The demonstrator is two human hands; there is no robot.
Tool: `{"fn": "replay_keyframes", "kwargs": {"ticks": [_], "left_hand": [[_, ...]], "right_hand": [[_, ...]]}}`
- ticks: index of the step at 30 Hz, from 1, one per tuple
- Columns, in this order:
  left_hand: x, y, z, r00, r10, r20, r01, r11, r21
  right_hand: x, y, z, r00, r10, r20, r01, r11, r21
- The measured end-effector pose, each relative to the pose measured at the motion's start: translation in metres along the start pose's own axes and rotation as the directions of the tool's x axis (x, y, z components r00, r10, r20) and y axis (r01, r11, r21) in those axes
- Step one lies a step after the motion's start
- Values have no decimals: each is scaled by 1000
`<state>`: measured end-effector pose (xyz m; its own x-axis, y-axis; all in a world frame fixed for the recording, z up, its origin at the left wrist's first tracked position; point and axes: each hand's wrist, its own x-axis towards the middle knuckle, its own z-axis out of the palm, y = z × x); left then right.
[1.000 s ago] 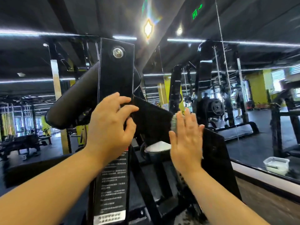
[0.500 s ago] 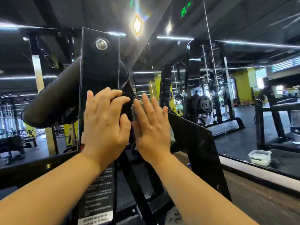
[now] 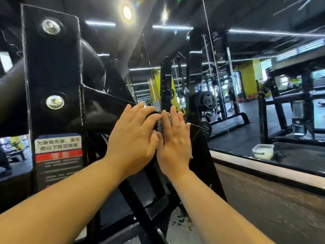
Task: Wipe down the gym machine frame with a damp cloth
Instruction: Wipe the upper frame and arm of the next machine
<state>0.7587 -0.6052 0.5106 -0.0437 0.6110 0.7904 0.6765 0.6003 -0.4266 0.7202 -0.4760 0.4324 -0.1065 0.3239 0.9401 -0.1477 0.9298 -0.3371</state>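
Grey cloth (image 3: 160,123) hides under right hand (image 3: 175,143) on frame (image 3: 105,106).

This is a commercial gym: a black steel machine frame (image 3: 52,67) with a padded roller (image 3: 10,90) and warning label (image 3: 58,152), a weight plate (image 3: 204,101), racks (image 3: 274,103), and a large wall mirror (image 3: 249,50).

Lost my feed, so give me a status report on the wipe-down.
Left hand holds frame edge. Right hand flat, pressing cloth on frame. Nothing seen blocking.

Black machine frame (image 3: 52,71) on floor (image 3: 267,217)
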Motion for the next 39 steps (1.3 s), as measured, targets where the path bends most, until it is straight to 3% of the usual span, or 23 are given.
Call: {"fn": "replay_keyframes", "kwargs": {"ticks": [2,4,5,7,8,9,10,12,14,17,21,23,25,27,28,30,32,34,36,37,38,39], "left_hand": [[-1,5,13,998,44,54,-49,996,79],[-8,9,28,988,83,133,-107,978,181],[-11,9,34,980,97,172,-135,965,227],[-17,4,40,968,123,220,-184,940,286],[-18,2,40,965,136,223,-200,935,294],[-18,2,39,966,143,213,-203,935,291],[-17,3,37,972,139,192,-189,943,274],[-12,8,31,992,86,93,-101,980,170],[-5,13,24,999,12,-31,-11,999,34],[-4,21,26,997,4,-83,-3,1000,19],[-25,42,55,978,170,122,-183,978,103],[-38,53,68,941,228,249,-265,956,129],[-47,62,76,905,256,341,-322,934,152],[-50,70,80,888,259,381,-335,931,148],[-48,72,80,890,254,378,-326,935,140],[-41,77,82,911,246,331,-298,948,116],[-33,79,86,937,226,267,-258,962,92],[-31,78,93,948,225,223,-249,965,85],[-33,76,101,941,253,222,-283,953,112],[-36,75,104,936,262,237,-297,947,126],[-39,76,106,931,263,253,-303,943,135],[-41,77,106,928,258,268,-304,942,144]], "right_hand": [[-32,41,-7,995,99,-7,-98,992,74],[-78,77,-17,946,321,45,-324,939,113],[-96,88,-21,886,456,82,-463,878,124],[-102,90,-25,695,709,123,-719,681,142],[-89,81,-25,620,775,120,-783,604,146],[-67,66,-26,599,792,119,-799,583,147],[-43,48,-23,654,748,114,-756,639,143],[-1,6,-13,861,503,74,-508,850,138],[19,-19,-4,967,254,-7,-253,964,75],[2,2,1,995,102,-14,-102,994,48],[-85,64,-4,957,291,18,-291,953,86],[-138,94,-12,865,493,94,-500,861,94],[-164,109,-21,671,722,172,-742,658,132],[-148,104,-25,473,855,212,-881,452,142],[-128,93,-21,474,855,210,-880,451,152],[-99,64,-15,691,711,133,-723,681,118],[-91,56,-6,890,455,30,-456,889,29],[-117,78,-4,971,233,43,-234,972,17],[-165,113,-9,976,195,95,-200,979,49],[-194,130,-14,950,281,135,-290,955,55],[-219,144,-21,884,429,186,-448,891,70],[-236,152,-28,751,615,242,-646,760,72]]}}
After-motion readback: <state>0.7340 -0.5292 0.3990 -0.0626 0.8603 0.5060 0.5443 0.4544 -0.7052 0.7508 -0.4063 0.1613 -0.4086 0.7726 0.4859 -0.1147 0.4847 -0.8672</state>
